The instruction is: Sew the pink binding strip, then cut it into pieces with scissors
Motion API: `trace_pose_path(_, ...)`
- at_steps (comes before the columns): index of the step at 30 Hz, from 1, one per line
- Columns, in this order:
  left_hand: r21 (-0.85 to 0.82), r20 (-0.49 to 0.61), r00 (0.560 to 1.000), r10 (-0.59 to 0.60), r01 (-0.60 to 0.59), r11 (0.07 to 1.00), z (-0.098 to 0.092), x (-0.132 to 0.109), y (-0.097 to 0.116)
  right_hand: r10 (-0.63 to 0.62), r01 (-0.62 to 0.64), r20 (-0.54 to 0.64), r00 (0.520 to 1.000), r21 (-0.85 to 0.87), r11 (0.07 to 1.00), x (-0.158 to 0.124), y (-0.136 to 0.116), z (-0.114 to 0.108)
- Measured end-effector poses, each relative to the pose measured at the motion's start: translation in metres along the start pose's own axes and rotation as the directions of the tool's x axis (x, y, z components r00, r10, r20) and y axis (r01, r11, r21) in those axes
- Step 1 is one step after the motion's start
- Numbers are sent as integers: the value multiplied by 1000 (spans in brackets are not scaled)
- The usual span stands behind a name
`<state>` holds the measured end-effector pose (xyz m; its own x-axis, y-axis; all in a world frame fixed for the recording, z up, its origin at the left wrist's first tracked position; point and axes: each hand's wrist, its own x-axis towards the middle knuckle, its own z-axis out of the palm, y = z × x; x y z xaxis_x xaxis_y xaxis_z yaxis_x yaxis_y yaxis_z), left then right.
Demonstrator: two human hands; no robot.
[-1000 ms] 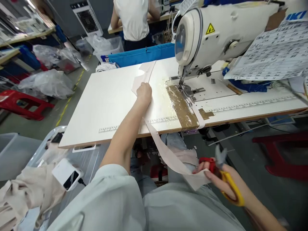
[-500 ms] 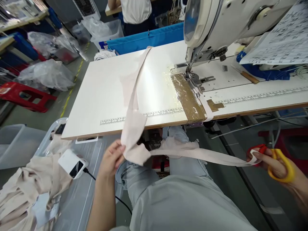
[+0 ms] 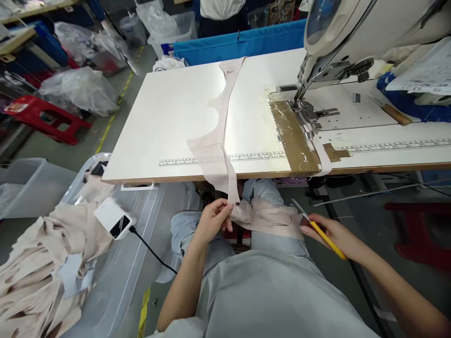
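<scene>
A pale pink fabric strip (image 3: 222, 117) runs down the white table and over its front edge. At its lower end, my left hand (image 3: 215, 218) pinches the fabric above my lap. More pink fabric (image 3: 273, 217) lies bunched across my thigh. My right hand (image 3: 329, 232) holds scissors (image 3: 327, 239) with yellow handles, the blades pointing up and left beside the bunched fabric. Whether its fingertips also grip the fabric's right end is hard to tell.
On the right of the white table (image 3: 141, 136) stands a sewing machine (image 3: 338, 51), with a wooden-handled tool (image 3: 396, 114) beyond it. At left, a clear bin (image 3: 116, 291) carries pink fabric pieces (image 3: 45, 258) and a white device (image 3: 114, 218) with a cable. A person (image 3: 221, 11) is behind the blue cloth.
My right hand has come in leftward from the far right with the scissors. The stretched strip is now slack on my lap. My left hand has shifted right, and the fabric on the table is spread wider.
</scene>
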<state>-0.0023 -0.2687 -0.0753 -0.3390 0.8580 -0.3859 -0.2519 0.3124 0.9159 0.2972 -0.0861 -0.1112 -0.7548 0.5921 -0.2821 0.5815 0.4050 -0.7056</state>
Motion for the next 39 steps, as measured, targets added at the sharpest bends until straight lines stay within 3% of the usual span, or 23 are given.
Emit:
trace_pose_path(2, -30, -7, 1000, -21, 20, 999, 5, 0, -3, -85, 53, 230, 969, 142, 988, 11, -32, 2)
trace_pose_path(4, -71, -8, 998, -61, 60, 996, 7, -5, -9, -171, 100, 361, 917, 208, 973, 24, -56, 3)
trace_pose_path(7, -135, -17, 993, -118, 114, 984, 8, -16, -19, -253, 204, 478, 841, 153, 967, 47, -76, 6)
trace_pose_path(11, -200, -36, 985, -169, 159, 967, 10, -26, -26, -224, 280, 651, 726, 18, 960, 73, -89, 13)
trace_pose_path(15, -217, -47, 982, -184, 169, 961, 10, -28, -27, -209, 300, 698, 685, -9, 954, 86, -101, 16)
trace_pose_path(18, -225, -49, 983, -178, 163, 960, 9, -27, -27, -201, 300, 693, 692, -23, 954, 87, -107, 16)
trace_pose_path(25, -234, -69, 982, -174, 154, 960, 9, -26, -27, -238, 443, 530, 814, -300, 845, 77, -106, 22)
trace_pose_path(39, -202, -73, 982, -173, 155, 967, 6, -27, -28, -256, 460, 484, 837, -368, 808, 75, -107, 27)
